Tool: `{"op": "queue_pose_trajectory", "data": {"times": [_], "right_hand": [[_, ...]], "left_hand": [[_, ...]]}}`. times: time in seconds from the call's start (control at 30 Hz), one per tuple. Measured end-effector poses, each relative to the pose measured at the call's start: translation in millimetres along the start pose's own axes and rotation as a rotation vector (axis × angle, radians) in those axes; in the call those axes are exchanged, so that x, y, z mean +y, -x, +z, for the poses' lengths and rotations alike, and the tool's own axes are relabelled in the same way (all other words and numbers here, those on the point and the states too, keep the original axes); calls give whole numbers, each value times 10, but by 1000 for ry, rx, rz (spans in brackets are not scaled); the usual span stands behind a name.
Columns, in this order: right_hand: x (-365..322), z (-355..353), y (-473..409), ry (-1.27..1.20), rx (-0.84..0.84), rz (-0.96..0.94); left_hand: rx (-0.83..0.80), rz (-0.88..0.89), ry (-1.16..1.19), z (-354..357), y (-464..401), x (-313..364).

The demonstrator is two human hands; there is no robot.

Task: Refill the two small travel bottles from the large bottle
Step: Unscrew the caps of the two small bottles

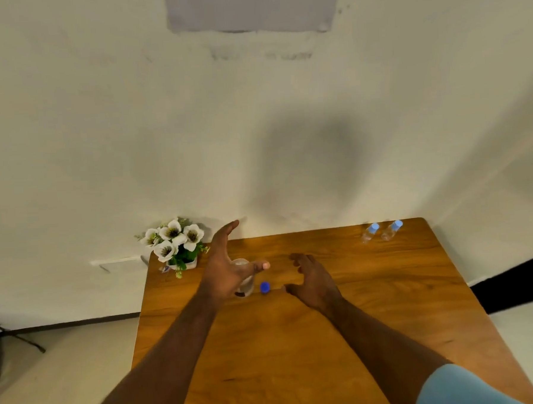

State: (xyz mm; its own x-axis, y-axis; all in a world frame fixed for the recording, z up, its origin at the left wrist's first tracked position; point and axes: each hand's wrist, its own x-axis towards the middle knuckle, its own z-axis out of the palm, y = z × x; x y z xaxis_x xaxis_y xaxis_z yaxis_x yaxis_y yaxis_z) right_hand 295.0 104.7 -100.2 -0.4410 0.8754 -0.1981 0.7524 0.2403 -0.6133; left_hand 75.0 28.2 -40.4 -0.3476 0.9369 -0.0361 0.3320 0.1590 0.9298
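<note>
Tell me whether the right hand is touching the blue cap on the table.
Apart. The head view shows bare wood between the right hand and the blue cap.

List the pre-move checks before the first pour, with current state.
1. Large bottle uncapped: ok, its blue cap lies on the table beside it.
2. Large bottle gripped: not ok, left hand is open around it, fingers spread.
3. Right hand free: ok, open and empty.
4. Two small bottles within easy reach: not ok, they stand at the far right corner.
5. Small bottles uncapped: not ok, light blue caps on both.
6. Liquid level in large bottle: cannot tell, the hand hides it.
</note>
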Motion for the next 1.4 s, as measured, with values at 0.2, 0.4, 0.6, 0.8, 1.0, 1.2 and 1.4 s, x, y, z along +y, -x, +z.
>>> {"op": "queue_pose_trajectory", "data": {"times": [0.2, 0.4, 0.6, 0.8, 1.0, 1.2, 1.4], "right_hand": [[119, -798, 204, -27, 173, 15], [748, -1448, 198, -18, 267, 81], [1566, -1799, 25, -97, 336, 183], [2343, -1910, -310, -152, 319, 281], [2702, -1824, -711, -178, 257, 311], [2779, -1631, -952, -187, 251, 254], [2812, -1530, -996, -171, 270, 221]], "left_hand": [[-46, 140, -71, 457, -180, 677], [-154, 88, -71, 1399, -321, 927], [-221, 10, -40, 2331, -531, 830], [-216, -133, -131, 3123, -926, 588], [-165, -191, -161, 3603, -1195, 367], [-115, -129, -225, 3833, -1278, 223], [-54, -112, -267, 3869, -1258, 175]]}}
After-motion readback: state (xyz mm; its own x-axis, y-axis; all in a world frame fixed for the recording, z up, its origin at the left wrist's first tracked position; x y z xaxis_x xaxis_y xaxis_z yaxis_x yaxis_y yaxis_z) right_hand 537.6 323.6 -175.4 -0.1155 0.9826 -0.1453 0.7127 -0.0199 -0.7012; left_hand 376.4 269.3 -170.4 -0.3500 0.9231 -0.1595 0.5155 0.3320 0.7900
